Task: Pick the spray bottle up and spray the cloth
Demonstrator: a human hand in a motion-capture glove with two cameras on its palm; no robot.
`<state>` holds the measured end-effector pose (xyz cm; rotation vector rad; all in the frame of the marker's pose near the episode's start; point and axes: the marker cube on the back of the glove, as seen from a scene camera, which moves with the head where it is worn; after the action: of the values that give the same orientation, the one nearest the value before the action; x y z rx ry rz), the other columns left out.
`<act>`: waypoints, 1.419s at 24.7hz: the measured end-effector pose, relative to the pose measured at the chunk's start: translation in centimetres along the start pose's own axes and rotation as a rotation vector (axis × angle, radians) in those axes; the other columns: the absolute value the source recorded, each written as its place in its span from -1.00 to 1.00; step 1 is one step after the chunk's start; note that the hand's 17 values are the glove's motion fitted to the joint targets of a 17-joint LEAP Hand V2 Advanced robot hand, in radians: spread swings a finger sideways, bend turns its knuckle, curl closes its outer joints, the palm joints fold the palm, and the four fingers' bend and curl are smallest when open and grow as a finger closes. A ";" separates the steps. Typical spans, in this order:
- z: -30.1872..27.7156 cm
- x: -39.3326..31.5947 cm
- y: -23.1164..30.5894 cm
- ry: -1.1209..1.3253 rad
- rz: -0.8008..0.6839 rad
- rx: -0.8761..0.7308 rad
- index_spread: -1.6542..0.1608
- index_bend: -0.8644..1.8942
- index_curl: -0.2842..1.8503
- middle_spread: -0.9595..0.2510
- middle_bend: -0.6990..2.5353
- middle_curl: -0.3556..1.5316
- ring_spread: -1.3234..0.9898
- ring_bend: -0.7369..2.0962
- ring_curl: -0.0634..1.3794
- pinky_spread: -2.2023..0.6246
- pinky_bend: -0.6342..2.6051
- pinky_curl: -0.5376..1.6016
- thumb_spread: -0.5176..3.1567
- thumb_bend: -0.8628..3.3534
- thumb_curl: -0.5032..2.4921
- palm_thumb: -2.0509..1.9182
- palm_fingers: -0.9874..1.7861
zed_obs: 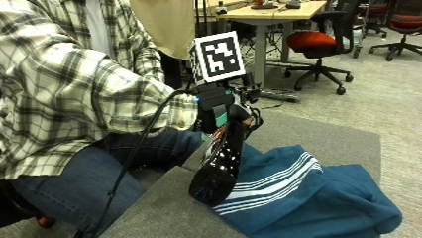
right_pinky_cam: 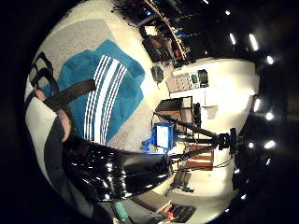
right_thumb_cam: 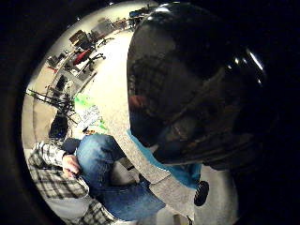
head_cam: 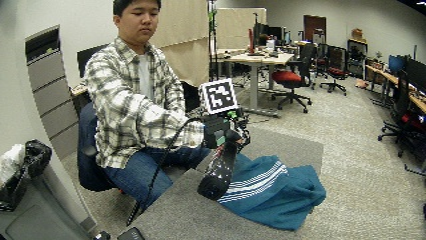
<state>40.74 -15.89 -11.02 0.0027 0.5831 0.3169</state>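
Observation:
My gloved right hand (zed_obs: 221,111) grips the neck of a glossy black spray bottle (zed_obs: 219,171) and holds it tilted above the table, its base hanging low over the near edge of the cloth. The teal cloth (zed_obs: 316,198) with white stripes lies crumpled on the grey table (zed_obs: 165,208). The wide outside view shows the same: hand (head_cam: 223,131), bottle (head_cam: 218,175), cloth (head_cam: 276,192). Close to the palm, the bottle (right_pinky_cam: 117,170) fills one side of the little finger side view, with the cloth (right_pinky_cam: 105,95) beyond. The bottle (right_thumb_cam: 197,84) fills most of the thumb side view.
The person sits at the table's left side, bare left hand (right_thumb_cam: 71,165) resting on a jeans-clad thigh. Grey table surface (head_cam: 293,145) stretches beyond the cloth. Office chairs (zed_obs: 320,44) and desks stand behind on the carpet.

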 end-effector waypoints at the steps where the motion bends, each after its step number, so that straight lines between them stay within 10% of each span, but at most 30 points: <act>1: 0.0 0.0 0.0 -0.003 0.003 0.001 0.54 -0.12 -0.16 0.38 -0.18 -0.07 -0.04 -0.02 -0.23 0.42 -0.32 -0.08 -0.65 -0.60 -0.11 0.55 0.68; 35: -7.8 9.2 2.5 -0.998 0.554 0.537 0.54 -0.12 -0.16 0.38 -0.18 -0.07 -0.03 -0.02 -0.23 0.42 -0.32 -0.08 -0.65 -0.60 -0.11 0.55 0.68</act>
<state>43.05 -11.48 -22.29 0.8092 -0.3601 0.6268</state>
